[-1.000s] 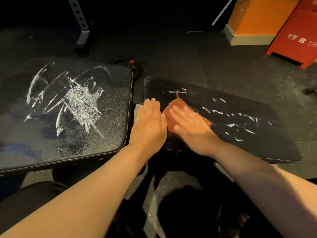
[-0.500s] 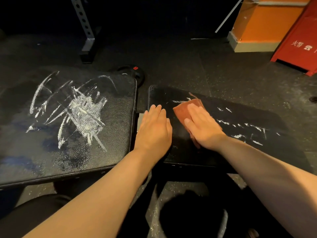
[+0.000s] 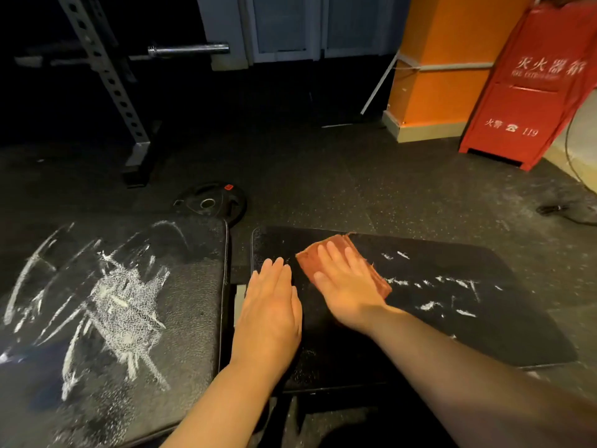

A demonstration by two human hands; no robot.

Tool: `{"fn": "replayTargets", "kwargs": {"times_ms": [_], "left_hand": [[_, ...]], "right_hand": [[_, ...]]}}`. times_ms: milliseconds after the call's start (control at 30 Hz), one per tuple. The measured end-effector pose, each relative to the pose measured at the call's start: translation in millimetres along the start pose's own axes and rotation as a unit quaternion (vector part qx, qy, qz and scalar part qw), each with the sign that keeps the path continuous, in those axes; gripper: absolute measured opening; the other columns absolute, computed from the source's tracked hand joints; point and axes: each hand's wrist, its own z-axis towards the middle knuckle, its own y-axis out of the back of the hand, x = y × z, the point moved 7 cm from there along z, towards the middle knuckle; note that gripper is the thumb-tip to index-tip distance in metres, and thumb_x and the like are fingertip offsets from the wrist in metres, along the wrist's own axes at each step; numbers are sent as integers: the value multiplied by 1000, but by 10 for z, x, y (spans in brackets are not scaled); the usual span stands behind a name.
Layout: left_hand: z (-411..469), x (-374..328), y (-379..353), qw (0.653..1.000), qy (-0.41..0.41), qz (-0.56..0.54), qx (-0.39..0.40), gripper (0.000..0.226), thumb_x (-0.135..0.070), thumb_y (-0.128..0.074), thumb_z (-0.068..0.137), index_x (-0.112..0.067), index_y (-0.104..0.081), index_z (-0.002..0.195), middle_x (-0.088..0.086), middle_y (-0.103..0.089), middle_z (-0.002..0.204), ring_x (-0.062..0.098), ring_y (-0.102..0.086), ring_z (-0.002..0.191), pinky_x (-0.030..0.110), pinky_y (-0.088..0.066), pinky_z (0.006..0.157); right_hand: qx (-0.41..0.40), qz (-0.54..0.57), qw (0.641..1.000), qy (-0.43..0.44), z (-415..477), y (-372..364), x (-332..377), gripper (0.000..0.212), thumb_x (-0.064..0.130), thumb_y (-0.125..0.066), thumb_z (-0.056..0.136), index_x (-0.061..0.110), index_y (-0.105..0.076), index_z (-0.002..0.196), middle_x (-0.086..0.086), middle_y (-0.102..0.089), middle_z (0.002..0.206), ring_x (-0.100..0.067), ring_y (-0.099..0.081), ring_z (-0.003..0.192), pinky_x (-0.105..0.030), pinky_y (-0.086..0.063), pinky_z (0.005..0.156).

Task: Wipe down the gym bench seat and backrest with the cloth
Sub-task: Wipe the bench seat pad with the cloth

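Observation:
Two black bench pads lie side by side. The left pad carries heavy white chalk smears. The right pad has small white streaks across its middle and right part. A folded reddish-brown cloth lies on the right pad's near-left part. My right hand presses flat on the cloth with straight fingers. My left hand rests flat on the right pad's left edge, beside the gap between the pads.
A black weight plate lies on the rubber floor just behind the pads. A rack upright stands at the back left with a bar end. An orange pillar and red fire-extinguisher cabinet stand back right.
My right hand has slid the cloth away from me and rightward over the right pad, and the chalk line near its far left is gone. My left hand has stayed put. The view has tilted up.

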Motion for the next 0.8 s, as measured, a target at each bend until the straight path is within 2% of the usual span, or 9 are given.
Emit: {"fn": "replayTargets", "kwargs": {"times_ms": [133, 233, 333, 433, 500, 600, 667, 733, 800], "left_hand": [[24, -18, -29, 1000, -12, 13, -3, 49, -26, -31, 104, -13, -45, 148, 4, -41, 156, 16, -26, 150, 33, -14, 125], [10, -27, 0, 1000, -4, 4, -7, 47, -23, -37, 106, -14, -39, 152, 1, -35, 160, 8, -16, 150, 28, -7, 123], [35, -60, 52, 1000, -13, 9, -22, 45, -15, -51, 100, -8, -50, 145, 7, -45, 153, 16, -29, 147, 36, -16, 122], [73, -10, 21, 1000, 9, 7, -18, 46, -14, -49, 101, -5, -48, 146, 10, -43, 154, 22, -30, 149, 37, -15, 124], [88, -10, 33, 999, 26, -15, -15, 48, -18, -41, 104, -9, -42, 151, 6, -35, 159, 18, -21, 152, 32, -7, 125], [89, -50, 63, 999, 23, -26, -11, 47, -21, -33, 107, -13, -39, 153, 3, -29, 163, 13, -13, 153, 29, 0, 126], [75, -39, 74, 999, 23, -28, -6, 48, -22, -32, 107, -12, -36, 154, 3, -26, 163, 12, -10, 153, 27, 2, 125], [72, -17, 78, 999, 24, -27, -10, 48, -21, -34, 107, -9, -35, 154, 4, -26, 163, 14, -11, 154, 24, 4, 123], [81, -3, 75, 999, 28, -27, -15, 48, -21, -35, 107, -8, -36, 153, 6, -28, 163, 16, -13, 153, 23, 4, 122]], "right_hand": [[-35, 32, 989, 140, -346, -95, 366, 55, 46, -25, 106, 45, -5, 158, 22, 7, 166, -9, 18, 152, -36, 12, 124], [-11, 39, 975, 219, -515, 5, 254, 54, 53, -30, 104, 53, -8, 153, 28, 1, 164, 1, 14, 151, -29, 10, 122], [13, 13, 990, 140, -282, 79, 81, 57, 51, -27, 106, 47, 0, 156, 27, 14, 162, 0, 23, 149, -32, 12, 123], [7, 12, 1000, 26, -30, 97, 193, 60, 50, -20, 107, 36, 5, 160, 17, 17, 165, -19, 23, 152, -42, 12, 124], [5, 5, 999, 51, -93, 9, 410, 59, 49, -19, 107, 38, 5, 159, 16, 16, 166, -21, 24, 151, -42, 15, 122], [-4, 2, 988, 153, -336, 21, 464, 56, 51, -25, 106, 49, 3, 155, 25, 13, 163, -5, 22, 149, -31, 14, 121], [6, 10, 985, 170, -383, 92, 277, 58, 54, -30, 105, 54, 3, 152, 30, 12, 161, 4, 22, 147, -27, 12, 120], [7, 10, 992, 124, -318, 169, 57, 58, 51, -30, 106, 46, -3, 157, 29, 13, 160, 2, 20, 148, -23, 17, 118], [-8, -49, 996, 79, -139, 180, -8, 53, 37, -24, 110, 25, -14, 161, 16, 12, 162, -7, 17, 150, -18, 29, 109]]}}
